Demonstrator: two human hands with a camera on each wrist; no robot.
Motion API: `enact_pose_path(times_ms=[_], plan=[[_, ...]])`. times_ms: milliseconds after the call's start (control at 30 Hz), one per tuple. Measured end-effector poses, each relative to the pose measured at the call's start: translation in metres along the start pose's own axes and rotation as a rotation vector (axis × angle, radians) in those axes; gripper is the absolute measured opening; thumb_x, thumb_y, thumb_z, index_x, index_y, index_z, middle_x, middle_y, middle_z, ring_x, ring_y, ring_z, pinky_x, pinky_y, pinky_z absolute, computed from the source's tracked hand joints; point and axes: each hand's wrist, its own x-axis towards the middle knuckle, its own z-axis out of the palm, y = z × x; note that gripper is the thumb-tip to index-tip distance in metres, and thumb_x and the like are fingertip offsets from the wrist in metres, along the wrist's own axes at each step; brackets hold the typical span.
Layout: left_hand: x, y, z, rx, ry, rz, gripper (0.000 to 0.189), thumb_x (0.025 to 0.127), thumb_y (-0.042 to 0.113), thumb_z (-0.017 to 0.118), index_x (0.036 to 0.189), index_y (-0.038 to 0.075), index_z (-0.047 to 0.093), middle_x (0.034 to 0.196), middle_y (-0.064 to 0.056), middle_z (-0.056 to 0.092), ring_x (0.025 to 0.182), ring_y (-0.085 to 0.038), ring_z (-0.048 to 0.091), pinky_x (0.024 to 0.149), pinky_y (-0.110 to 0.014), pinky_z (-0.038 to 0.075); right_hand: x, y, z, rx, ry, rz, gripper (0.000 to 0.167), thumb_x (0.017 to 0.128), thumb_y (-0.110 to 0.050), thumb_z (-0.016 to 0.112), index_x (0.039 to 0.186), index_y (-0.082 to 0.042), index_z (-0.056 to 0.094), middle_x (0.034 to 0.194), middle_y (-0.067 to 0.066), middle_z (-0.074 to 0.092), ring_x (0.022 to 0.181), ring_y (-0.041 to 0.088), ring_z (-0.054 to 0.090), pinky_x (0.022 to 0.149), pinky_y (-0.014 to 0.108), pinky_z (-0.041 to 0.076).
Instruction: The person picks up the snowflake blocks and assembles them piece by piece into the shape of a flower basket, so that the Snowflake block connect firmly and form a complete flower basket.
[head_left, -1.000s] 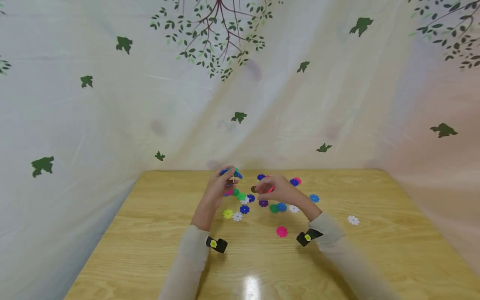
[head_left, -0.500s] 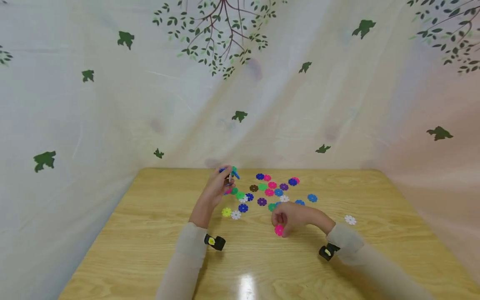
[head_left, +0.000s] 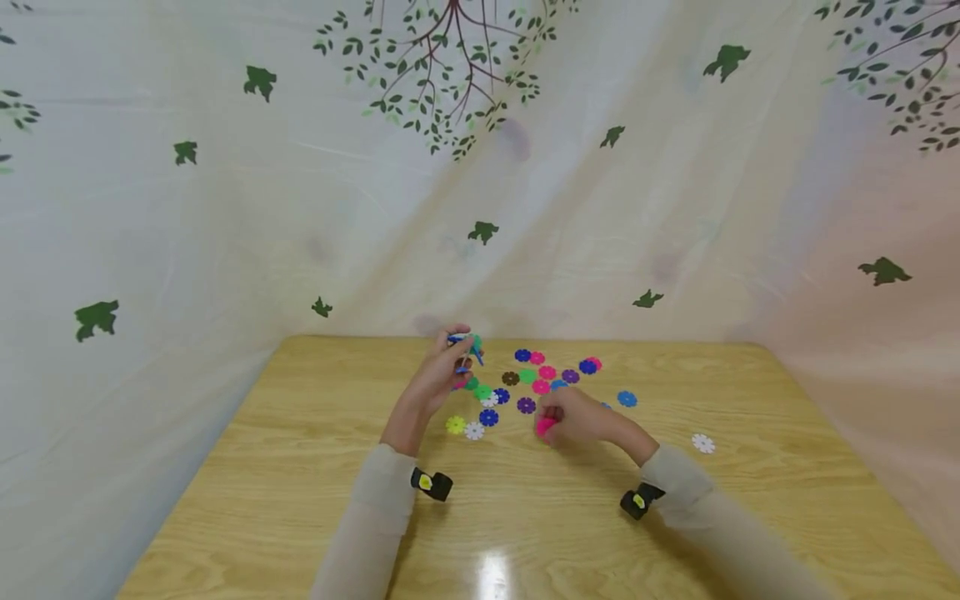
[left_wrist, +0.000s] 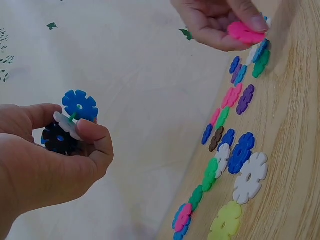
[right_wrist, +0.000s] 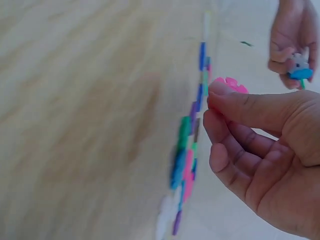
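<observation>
Over the wooden table [head_left: 487, 508], the right hand [head_left: 581, 415] pinches a pink disc [head_left: 545, 427] at the near side of the scattered discs [head_left: 541, 387]. Farther off, at left, the left hand [head_left: 431, 379] grips a joined disc cluster [left_wrist: 66, 125].

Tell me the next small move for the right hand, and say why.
Probably carry the pink disc over to the joined discs and line up its edge with one of theirs. The right hand already pinches it by the edge, while the left hand holds the joined discs, so adding it there looks like the natural step.
</observation>
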Motion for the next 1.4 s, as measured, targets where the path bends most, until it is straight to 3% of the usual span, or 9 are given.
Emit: enact_pose_path(times_ms=[233, 400, 567, 667, 867, 1033, 1167, 1267, 1400], plan=[[0.002, -0.002, -0.001, 0.051, -0.028, 0.003, 0.032, 0.108, 0.02, 0.048, 0.138, 0.012, 0.04, 0.101, -0.001, 0.053, 0.092, -0.016, 0.05, 0.081, -0.029, 0.048, 0.031, -0.023, -0.017, 0.004, 0.241, -0.024, 0.017, 0.093, -0.002, 0.072, 0.11, -0.003, 0.073, 0.091, 0.007, 0.073, 0.082, 0.012, 0.065, 0.071, 0.024, 0.055], [0.003, 0.0, 0.001, 0.032, -0.037, 0.004, 0.028, 0.106, 0.015, 0.052, 0.131, 0.012, 0.04, 0.096, 0.0, 0.052, 0.089, -0.016, 0.05, 0.078, -0.026, 0.05, 0.051, -0.038, -0.023, 0.097, 0.417, -0.059, 0.022, 0.095, -0.002, 0.07, 0.117, 0.0, 0.07, 0.099, 0.014, 0.074, 0.089, 0.023, 0.069, 0.078, 0.032, 0.058], [0.004, -0.001, 0.002, 0.054, -0.063, 0.002, 0.045, 0.1, 0.008, 0.059, 0.136, 0.007, 0.032, 0.104, -0.002, 0.049, 0.09, -0.015, 0.051, 0.077, -0.025, 0.049, 0.062, -0.042, -0.019, 0.207, 0.523, -0.068, 0.021, 0.097, -0.006, 0.068, 0.117, 0.001, 0.07, 0.097, 0.017, 0.075, 0.085, 0.026, 0.071, 0.075, 0.029, 0.059], [0.005, -0.003, 0.003, 0.068, -0.07, 0.002, 0.048, 0.1, 0.007, 0.058, 0.14, 0.003, 0.03, 0.105, -0.003, 0.047, 0.089, -0.015, 0.051, 0.079, -0.026, 0.049, 0.065, -0.041, -0.015, 0.271, 0.565, -0.07, 0.021, 0.098, -0.007, 0.068, 0.116, 0.002, 0.069, 0.096, 0.02, 0.075, 0.084, 0.034, 0.071, 0.072, 0.025, 0.058], [0.006, -0.005, 0.003, 0.056, -0.065, 0.006, 0.03, 0.102, 0.008, 0.053, 0.127, 0.009, 0.037, 0.105, -0.003, 0.047, 0.096, -0.019, 0.053, 0.088, -0.03, 0.055, 0.068, -0.042, -0.008, 0.334, 0.611, -0.076, 0.017, 0.097, -0.001, 0.067, 0.11, 0.01, 0.067, 0.098, 0.029, 0.073, 0.088, 0.047, 0.07, 0.073, 0.028, 0.06], [0.007, -0.005, -0.001, 0.031, -0.062, 0.006, 0.032, 0.106, 0.01, 0.049, 0.133, 0.005, 0.035, 0.113, -0.009, 0.051, 0.099, -0.019, 0.059, 0.09, -0.03, 0.058, 0.072, -0.043, -0.004, 0.342, 0.612, -0.08, 0.013, 0.095, 0.002, 0.067, 0.105, 0.01, 0.068, 0.099, 0.028, 0.073, 0.083, 0.031, 0.072, 0.073, 0.034, 0.061], [0.006, -0.003, -0.003, 0.013, -0.06, 0.011, 0.037, 0.107, 0.01, 0.047, 0.139, 0.001, 0.031, 0.112, -0.01, 0.051, 0.096, -0.019, 0.06, 0.095, -0.037, 0.056, 0.073, -0.046, -0.002, 0.38, 0.616, -0.088, 0.011, 0.094, -0.002, 0.071, 0.101, 0.006, 0.069, 0.097, 0.025, 0.074, 0.078, 0.01, 0.069, 0.069, 0.025, 0.059], [0.006, -0.003, -0.002, 0.001, -0.062, 0.016, 0.037, 0.107, 0.009, 0.047, 0.139, 0.0, 0.03, 0.108, -0.009, 0.051, 0.094, -0.018, 0.06, 0.095, -0.038, 0.055, 0.073, -0.047, 0.001, 0.427, 0.619, -0.094, 0.012, 0.093, -0.004, 0.073, 0.099, 0.006, 0.07, 0.094, 0.027, 0.073, 0.07, 0.006, 0.068, 0.061, 0.023, 0.059], [0.007, -0.004, -0.001, -0.019, -0.066, 0.023, 0.034, 0.107, 0.008, 0.046, 0.137, 0.0, 0.031, 0.107, -0.008, 0.05, 0.093, -0.016, 0.061, 0.087, -0.029, 0.058, 0.075, -0.048, 0.005, 0.455, 0.637, -0.089, 0.012, 0.092, -0.002, 0.073, 0.096, 0.009, 0.069, 0.092, 0.03, 0.072, 0.062, 0.006, 0.065, 0.053, 0.022, 0.056]])
